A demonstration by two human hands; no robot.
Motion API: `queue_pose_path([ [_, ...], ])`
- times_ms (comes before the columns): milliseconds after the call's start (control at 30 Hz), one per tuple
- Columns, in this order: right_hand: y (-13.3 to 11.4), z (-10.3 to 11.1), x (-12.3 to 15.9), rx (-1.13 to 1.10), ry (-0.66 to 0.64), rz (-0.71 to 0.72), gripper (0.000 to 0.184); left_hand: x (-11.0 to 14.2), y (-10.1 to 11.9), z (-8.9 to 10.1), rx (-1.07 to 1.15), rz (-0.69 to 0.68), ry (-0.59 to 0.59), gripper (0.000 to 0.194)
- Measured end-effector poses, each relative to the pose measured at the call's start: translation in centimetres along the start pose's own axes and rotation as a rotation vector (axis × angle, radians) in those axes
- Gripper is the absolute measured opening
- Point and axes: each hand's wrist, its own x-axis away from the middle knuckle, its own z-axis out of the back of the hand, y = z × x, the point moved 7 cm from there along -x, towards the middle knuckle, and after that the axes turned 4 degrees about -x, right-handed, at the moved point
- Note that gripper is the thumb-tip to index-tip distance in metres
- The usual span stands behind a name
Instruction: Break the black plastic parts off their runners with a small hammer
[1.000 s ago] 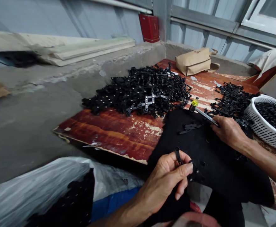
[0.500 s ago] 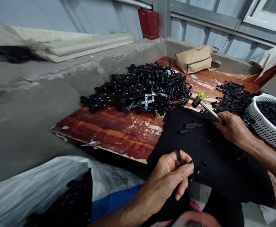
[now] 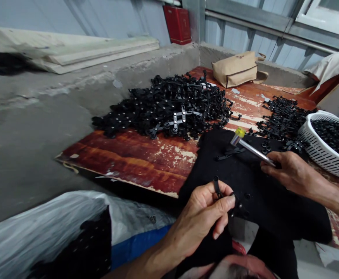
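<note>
Between thumb and fingers, my left hand (image 3: 206,213) pinches a small black linkage piece (image 3: 217,187) with shiny rivets; part of it is hidden by the fingers. My right hand (image 3: 293,172) is closed around the handle of a small hammer (image 3: 256,152) with a yellow-tipped head, raised over the black cloth (image 3: 262,186). A few loose black links (image 3: 230,154) lie on that cloth, below the hammer head. Several small round black parts rest on it nearer my hands.
A big heap of black linkages (image 3: 158,104) covers the back of the worn red-brown board (image 3: 123,159). A smaller pile (image 3: 286,116) lies beside a white basket (image 3: 317,143) of black parts. Behind are a tan bag (image 3: 235,71) and a red tin (image 3: 177,25). A sack (image 3: 70,209) stands front left.
The hammer and my right hand have shifted slightly down, and the hammer head has tilted. My left hand keeps its pinch on the linkage piece. The whole view has moved a little.
</note>
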Motion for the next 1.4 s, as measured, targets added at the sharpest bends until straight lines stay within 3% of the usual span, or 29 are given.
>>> queue_pose_path([
  [133,-0.7,-1.2,1.1,-0.023,-0.031,0.024,0.021,-0.1,0.1,0.1,0.001,-0.004,0.025,0.032],
  [367,-0.5,-1.5,0.3,-0.001,0.022,0.046,0.021,0.0,0.2,-0.1,-0.032,0.003,-0.004,0.027],
  [700,0.9,0.8,0.9,0.052,0.197,-0.031,0.019,0.0,0.5,-0.1,0.034,-0.006,-0.006,0.029],
  [900,2.0,0.4,0.2,0.092,0.138,-0.093,0.018,-0.4,2.0,-0.9,0.067,0.041,-0.046,0.031],
  [1133,1.6,-0.6,-0.3,0.153,0.102,-0.088,0.021,-1.9,3.9,-1.1,-0.010,0.056,-0.036,0.032],
  [1400,1.5,0.1,-2.2,0.095,0.052,-0.068,0.024,-2.1,3.4,-0.8,-0.020,0.080,-0.044,0.030],
])
